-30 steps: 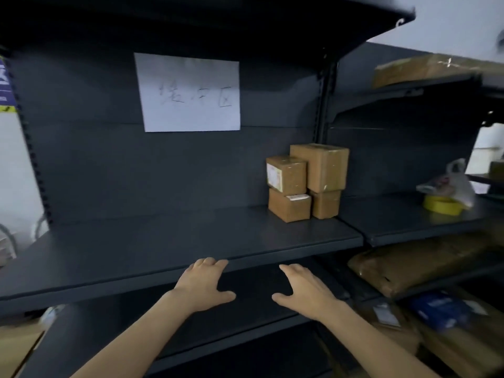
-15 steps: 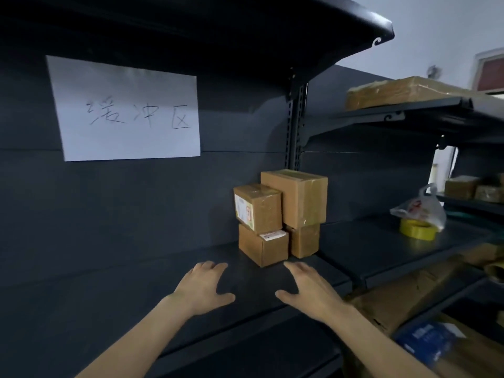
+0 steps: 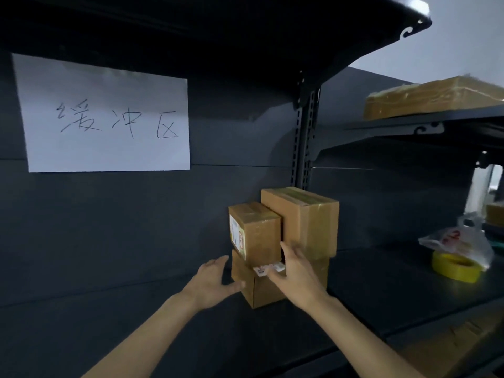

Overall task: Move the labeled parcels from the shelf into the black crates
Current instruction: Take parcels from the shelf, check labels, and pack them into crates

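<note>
Parcels [image 3: 308, 222] sit stacked four together on the shelf [image 3: 381, 282], well to the right. Left hand [image 3: 215, 282] is spread, its thumb touching the bottom front parcel [image 3: 261, 294]. Right hand [image 3: 297, 271] is flat, fingers straight against the small labeled parcel [image 3: 256, 233] above. Neither grips.

Four brown cardboard parcels on the dark grey shelf [image 3: 136, 309], in two stacks of two, tight against the back panel by the upright. Front stack: small box [image 3: 261, 236] on top, upright, taped, white label on its left face. It sits on the bottom front box [image 3: 261, 294], whose label [image 3: 268, 269] sticks out at the top edge. Rear stack: big box [image 3: 308, 222], taped, overhanging the bottom rear box [image 3: 323, 268], which is mostly hidden. The stacks touch.
</note>
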The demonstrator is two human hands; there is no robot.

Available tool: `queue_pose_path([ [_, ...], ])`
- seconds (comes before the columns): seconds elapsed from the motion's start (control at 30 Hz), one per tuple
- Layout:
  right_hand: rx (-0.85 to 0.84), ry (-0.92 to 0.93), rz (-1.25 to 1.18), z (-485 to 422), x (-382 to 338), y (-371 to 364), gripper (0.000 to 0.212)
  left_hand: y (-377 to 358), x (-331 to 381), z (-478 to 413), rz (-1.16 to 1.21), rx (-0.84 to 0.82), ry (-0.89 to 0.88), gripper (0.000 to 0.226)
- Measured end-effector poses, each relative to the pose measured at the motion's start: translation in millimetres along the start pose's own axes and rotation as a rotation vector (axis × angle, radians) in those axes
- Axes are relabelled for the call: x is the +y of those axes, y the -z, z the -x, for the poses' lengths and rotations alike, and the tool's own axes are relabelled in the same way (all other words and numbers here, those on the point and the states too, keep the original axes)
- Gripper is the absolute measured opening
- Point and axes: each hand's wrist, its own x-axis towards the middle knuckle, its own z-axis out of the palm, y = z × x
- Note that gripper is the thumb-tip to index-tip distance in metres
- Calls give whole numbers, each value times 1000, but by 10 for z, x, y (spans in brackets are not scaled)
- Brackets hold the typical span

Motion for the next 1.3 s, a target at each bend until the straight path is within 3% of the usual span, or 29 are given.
queue_pose_path([
  [0.27, 97, -55, -169, -441, -7, -149, 73, 53, 281, -536, 596, 197, 168, 61],
  [0.47, 48, -151, -342, -623, 30, -244, 85, -57, 259, -769, 748, 70, 357, 72],
  [0.63, 42, -165, -458, -651, 57, -247, 86, -120, 286, -784, 962, 12, 309, 74],
  [0.83, -22, -66, -671, -569, -12, -203, 54, -42, 202, -601, 1145, 154, 176, 66],
  [0.93, -104, -72, -702, -538, -116, -220, 59, 103, 19, -371, 1216, 241, 145, 76],
  [1.03, -161, -69, -697, -499, -287, -355, 50, 243, -185, -90, 1139, 401, 181, 90],
  [1.2, -252, 46, -582, -383, -542, -718, 69, 384, -536, 378, 819, 625, 177, 68],
  [1.3, -419, 95, -605, -309, -653, -916, 62, 450, -733, 615, 738, 655, 183, 66],
])
